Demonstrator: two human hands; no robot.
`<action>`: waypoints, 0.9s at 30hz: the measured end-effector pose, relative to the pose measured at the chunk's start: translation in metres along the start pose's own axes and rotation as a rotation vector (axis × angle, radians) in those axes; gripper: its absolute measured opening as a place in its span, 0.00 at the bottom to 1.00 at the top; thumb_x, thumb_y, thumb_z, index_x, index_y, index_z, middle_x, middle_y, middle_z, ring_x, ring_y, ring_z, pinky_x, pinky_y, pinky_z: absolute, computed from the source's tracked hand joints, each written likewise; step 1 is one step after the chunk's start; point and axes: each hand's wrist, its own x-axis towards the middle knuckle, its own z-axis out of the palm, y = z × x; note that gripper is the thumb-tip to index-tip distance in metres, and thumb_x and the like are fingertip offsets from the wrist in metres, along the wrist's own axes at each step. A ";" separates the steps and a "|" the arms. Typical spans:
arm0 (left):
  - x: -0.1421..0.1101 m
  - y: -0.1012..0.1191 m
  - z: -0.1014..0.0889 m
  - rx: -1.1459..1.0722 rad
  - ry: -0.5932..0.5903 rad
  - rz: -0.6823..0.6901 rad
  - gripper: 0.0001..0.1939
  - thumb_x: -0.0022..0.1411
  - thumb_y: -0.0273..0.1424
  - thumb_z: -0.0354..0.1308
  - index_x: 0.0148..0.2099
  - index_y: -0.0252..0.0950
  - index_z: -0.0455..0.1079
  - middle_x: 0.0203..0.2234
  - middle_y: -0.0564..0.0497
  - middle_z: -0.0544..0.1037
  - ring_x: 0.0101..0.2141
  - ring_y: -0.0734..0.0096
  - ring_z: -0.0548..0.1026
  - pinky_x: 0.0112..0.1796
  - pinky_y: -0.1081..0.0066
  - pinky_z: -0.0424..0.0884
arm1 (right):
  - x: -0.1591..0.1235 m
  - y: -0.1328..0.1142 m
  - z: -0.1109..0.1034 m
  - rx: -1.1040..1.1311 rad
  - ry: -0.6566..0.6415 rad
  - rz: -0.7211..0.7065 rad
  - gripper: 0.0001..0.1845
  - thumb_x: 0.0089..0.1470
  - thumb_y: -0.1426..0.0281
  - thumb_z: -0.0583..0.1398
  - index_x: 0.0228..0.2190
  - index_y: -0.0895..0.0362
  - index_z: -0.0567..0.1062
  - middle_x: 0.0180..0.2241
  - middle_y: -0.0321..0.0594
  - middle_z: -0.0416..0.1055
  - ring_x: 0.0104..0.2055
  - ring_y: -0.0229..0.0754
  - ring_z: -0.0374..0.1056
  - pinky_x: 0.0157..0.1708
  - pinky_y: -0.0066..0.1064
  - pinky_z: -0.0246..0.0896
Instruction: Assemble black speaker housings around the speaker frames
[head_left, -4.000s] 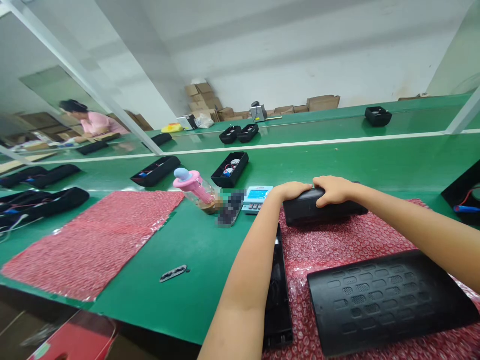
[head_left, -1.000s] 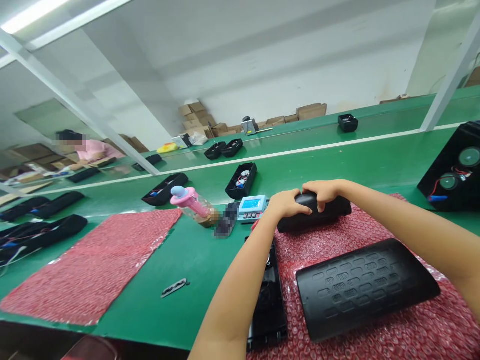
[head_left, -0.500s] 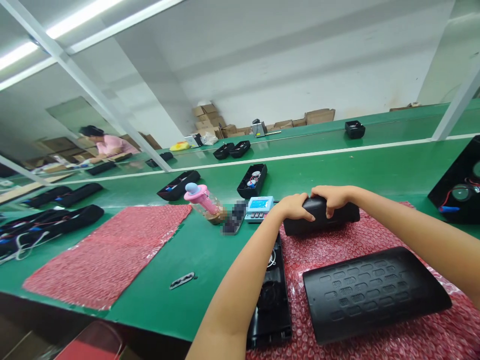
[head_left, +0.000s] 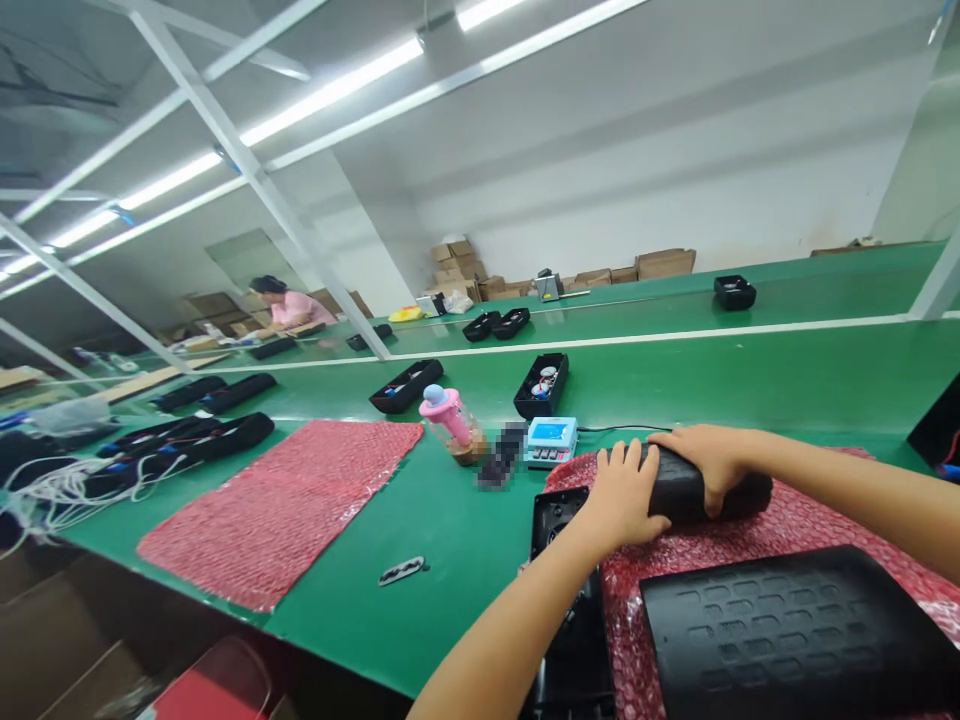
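A black rounded speaker housing [head_left: 742, 494] lies across the far part of a red bubble-wrap sheet [head_left: 720, 560]. My left hand [head_left: 626, 495] cups its left end, fingers curled over it. My right hand [head_left: 705, 462] grips its top, fingers wrapped over the front. Nearer me on the sheet lies a black perforated grille panel [head_left: 787, 630]. A black open housing part [head_left: 559, 520] sits at the sheet's left edge, under my left forearm.
On the green bench [head_left: 450, 520]: a small blue meter [head_left: 550, 442], a pink bottle [head_left: 450, 420], a second red bubble-wrap sheet [head_left: 285, 505], a small black strip [head_left: 403, 571], black trays [head_left: 541, 384] with parts. A person in pink [head_left: 289, 305] works far left. Cardboard boxes [head_left: 457, 265] stand at the back.
The view has tilted up and left. My left hand slid from the housing's top onto its left end. My right hand stays gripped on the top.
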 end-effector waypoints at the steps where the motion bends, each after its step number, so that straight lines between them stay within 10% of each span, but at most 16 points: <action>1: -0.008 -0.004 -0.002 -0.072 0.015 0.046 0.43 0.48 0.44 0.63 0.62 0.34 0.53 0.61 0.35 0.56 0.59 0.43 0.55 0.56 0.45 0.53 | -0.005 -0.005 0.005 -0.022 0.022 -0.005 0.66 0.21 0.62 0.72 0.61 0.59 0.50 0.48 0.52 0.63 0.48 0.58 0.63 0.47 0.43 0.59; 4: -0.032 -0.032 -0.014 -0.420 0.159 0.180 0.30 0.55 0.40 0.58 0.59 0.39 0.59 0.58 0.42 0.63 0.57 0.59 0.62 0.56 0.59 0.59 | -0.020 -0.011 0.019 -0.176 0.162 -0.064 0.64 0.25 0.70 0.70 0.62 0.59 0.48 0.51 0.57 0.60 0.50 0.62 0.60 0.50 0.49 0.54; 7: -0.058 -0.079 -0.012 -0.564 0.524 -0.020 0.16 0.59 0.39 0.53 0.46 0.39 0.70 0.42 0.48 0.77 0.44 0.66 0.74 0.47 0.66 0.69 | -0.028 0.000 0.023 -0.328 0.423 -0.153 0.52 0.30 0.76 0.66 0.59 0.50 0.56 0.55 0.55 0.57 0.56 0.66 0.53 0.54 0.56 0.43; 12: -0.089 -0.143 0.039 -0.464 0.851 -0.438 0.17 0.60 0.40 0.47 0.36 0.33 0.71 0.29 0.45 0.78 0.31 0.64 0.76 0.35 0.65 0.73 | -0.006 0.047 -0.006 0.086 0.747 0.430 0.53 0.39 0.56 0.64 0.61 0.58 0.48 0.51 0.54 0.62 0.49 0.57 0.62 0.47 0.42 0.59; 20: -0.092 -0.155 0.081 -0.379 0.676 -0.386 0.12 0.58 0.33 0.48 0.31 0.37 0.72 0.24 0.51 0.78 0.26 0.70 0.75 0.31 0.71 0.71 | 0.061 0.133 -0.051 0.232 0.639 1.017 0.52 0.32 0.50 0.65 0.54 0.64 0.59 0.40 0.61 0.67 0.40 0.66 0.67 0.33 0.49 0.61; 27: -0.092 -0.163 0.083 -0.327 0.533 -0.388 0.12 0.58 0.29 0.48 0.29 0.37 0.72 0.23 0.52 0.76 0.25 0.71 0.73 0.28 0.73 0.68 | 0.082 0.168 -0.031 0.203 0.506 1.101 0.45 0.36 0.49 0.61 0.47 0.73 0.68 0.32 0.71 0.67 0.32 0.72 0.67 0.29 0.57 0.54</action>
